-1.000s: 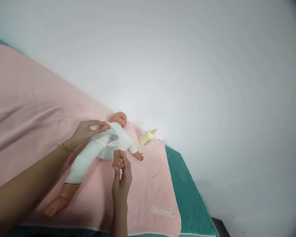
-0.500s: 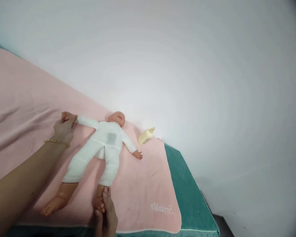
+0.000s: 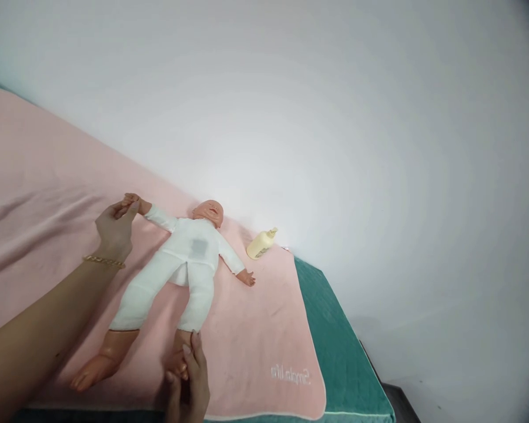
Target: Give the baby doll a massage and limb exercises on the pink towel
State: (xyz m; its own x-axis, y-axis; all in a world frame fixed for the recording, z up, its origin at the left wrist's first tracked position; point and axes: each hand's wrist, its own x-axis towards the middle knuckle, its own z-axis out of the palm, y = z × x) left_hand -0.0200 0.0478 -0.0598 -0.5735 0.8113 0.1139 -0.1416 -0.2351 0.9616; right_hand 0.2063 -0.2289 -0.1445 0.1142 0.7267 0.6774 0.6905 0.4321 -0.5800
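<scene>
A baby doll (image 3: 194, 247) in a white suit with a grey patch on the chest lies on its back on a pink blanket (image 3: 255, 329). My left hand (image 3: 117, 232), wearing a gold chain bracelet, pinches the doll's hand at the left, and that doll arm is stretched outward and slightly raised. At the bottom, my right hand (image 3: 194, 379) is curled around the doll's nearer foot (image 3: 180, 352), thumb and fingers on either side. The doll's other foot (image 3: 99, 364) lies free, and its other arm rests on the blanket.
A pale yellow pump bottle (image 3: 261, 244) leans by the wall beyond the doll's free arm. Under the blanket, a green padded surface (image 3: 335, 346) shows at the right and front edges. A white wall (image 3: 335, 147) rises along the far side.
My left hand has shifted the doll's hand slightly up and to the right, bending that arm upward. My right hand stays at the foot, its fingers slightly moved.
</scene>
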